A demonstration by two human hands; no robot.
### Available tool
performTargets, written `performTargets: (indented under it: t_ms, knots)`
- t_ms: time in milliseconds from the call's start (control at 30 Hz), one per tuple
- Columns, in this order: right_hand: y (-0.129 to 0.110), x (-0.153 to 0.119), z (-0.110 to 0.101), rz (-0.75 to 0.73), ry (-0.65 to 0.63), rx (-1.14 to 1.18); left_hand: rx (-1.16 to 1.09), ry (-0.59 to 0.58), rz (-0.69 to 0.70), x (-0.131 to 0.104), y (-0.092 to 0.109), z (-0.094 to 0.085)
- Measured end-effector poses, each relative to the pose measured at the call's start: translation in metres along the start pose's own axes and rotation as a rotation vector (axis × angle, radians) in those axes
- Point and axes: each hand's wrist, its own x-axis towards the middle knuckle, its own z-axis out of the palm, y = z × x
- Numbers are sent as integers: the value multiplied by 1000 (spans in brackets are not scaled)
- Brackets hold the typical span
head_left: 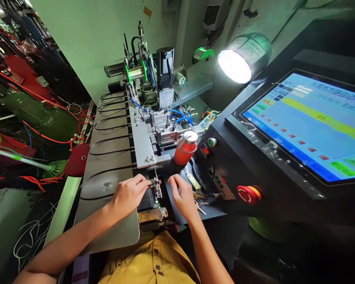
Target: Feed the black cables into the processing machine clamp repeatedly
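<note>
My left hand (131,193) reaches over the edge of a grey metal plate (118,232), its fingers pinched on a small dark piece (154,184). That piece lies at a small metal fixture (157,191) on the machine; whether it sits in the fixture I cannot tell. My right hand (182,195) is just right of the fixture, apart from it, with thumb and fingers curled together. What it holds, if anything, is hidden. Several black cables (106,139) lie in loops across the plate, their ends along its right edge.
Ahead stands the machine with metal cylinders (167,136) and a wire spool (136,73). A red bottle (185,149) and keys (200,207) are beside my right hand. At right are a touchscreen (313,122), a red stop button (248,194) and a lit lamp (235,66).
</note>
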Motion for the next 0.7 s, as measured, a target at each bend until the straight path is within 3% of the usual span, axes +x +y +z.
performTargets:
  t_ms: [133,300,533,700]
  knots:
    - [-13,-1,-5,-226,-85,-276,-25,-19,-26,1,-5,2]
    - [-16,-2,5,-265,-101,-390,-36,-7,-21,1,-5,5]
    - [-14,-9,-15,-231,168,-217,-15,30,-8,0,-5,2]
    - [-28,-22,-37,-116,357,-178,-26,29,5,1,-7,9]
